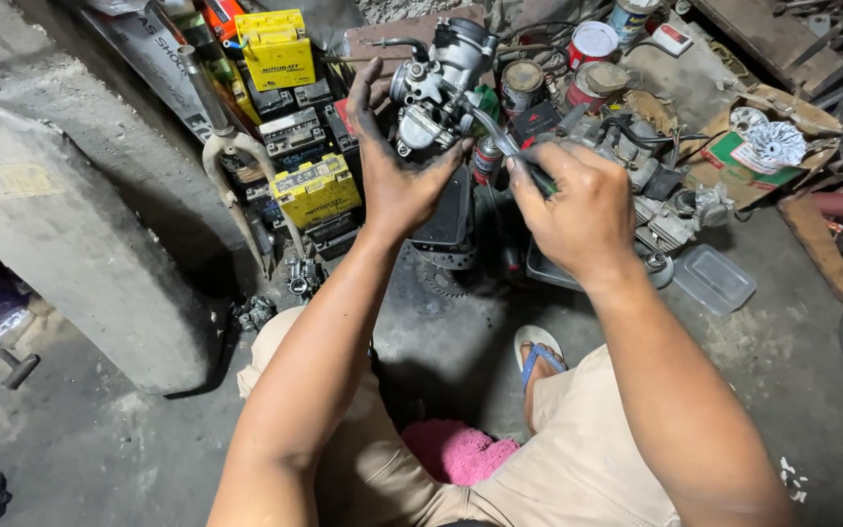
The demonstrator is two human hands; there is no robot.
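Item 1: carburettor (438, 88), grey cast metal, raised above the floor clutter between both hands. The left hand (394, 166), grease-blackened, cups its underside with fingers spread open around the body, apparently to steady it and turn its ports toward the light.

Item 2: slim tool or hose (500, 146), dark, running from the carburettor into the right hand (578, 210), which is closed in a fist around it; its exact kind cannot be told.

Item 3: 3 round tins (592, 44) behind, red-walled, lids on; contents hidden.

Item 4: clear plastic tub (714, 278) on the concrete floor (782, 342), right; appears to hold nothing.

Item 5: dark tray (548, 273) under the right hand, contents obscured.

Item 6: yellow batteries (316, 190), stacked left, beside a bare fork (231, 156).

Item 7: open carton (734, 156) with crumpled paper.
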